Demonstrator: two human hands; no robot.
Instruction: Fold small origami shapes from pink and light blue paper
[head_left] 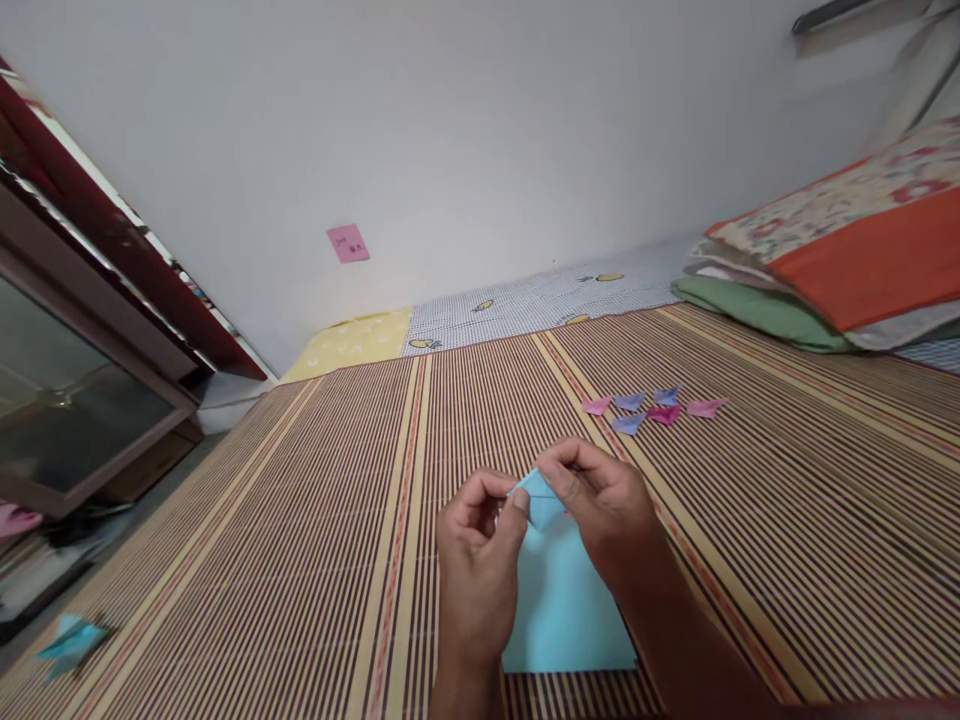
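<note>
Between my hands is a small light-blue piece of folded paper [541,508], with a crease line across it. My left hand [480,560] pinches its left edge between thumb and fingers. On the upper right edge, the thumb and fingers of my right hand [604,500] close on the same paper. Below it lies a larger light-blue sheet of paper [566,620], flat on the striped mat [352,560]; whether it is one sheet or a pad I cannot tell. My fingers cover parts of the folded piece.
Several small folded papers [664,413] in pink, magenta and lilac lie beyond my right hand. A crumpled-looking blue folded paper [73,642] is at the mat's left edge. Folded bedding [862,270] sits at the right. A pink note [348,243] is on the wall.
</note>
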